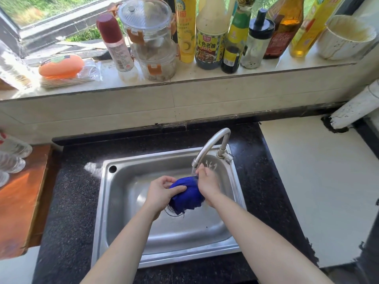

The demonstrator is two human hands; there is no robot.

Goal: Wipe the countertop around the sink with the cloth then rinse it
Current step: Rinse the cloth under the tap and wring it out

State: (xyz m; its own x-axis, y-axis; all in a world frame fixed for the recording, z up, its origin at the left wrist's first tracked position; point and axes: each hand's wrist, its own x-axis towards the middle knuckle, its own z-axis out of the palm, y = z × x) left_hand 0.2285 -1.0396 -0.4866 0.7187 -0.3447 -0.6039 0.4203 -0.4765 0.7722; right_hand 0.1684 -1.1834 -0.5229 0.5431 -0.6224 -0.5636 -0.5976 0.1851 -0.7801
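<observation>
A bunched blue cloth (187, 194) hangs over the steel sink (123, 203), just above the drain. My left hand (162, 191) grips its left side, thumb curled over the top. My right hand (207, 184) holds its right side, fingers up by the spout. Water runs from the curved tap (213, 145) onto the cloth's upper edge. The dark speckled countertop (73, 197) surrounds the sink on all sides.
A tiled ledge behind the sink carries several sauce bottles (211, 35), stacked clear containers (150, 37) and a white pot (346, 35). A wooden board (18, 203) lies left of the counter, a white surface (317, 181) right, with a white pipe (356, 107) at its back.
</observation>
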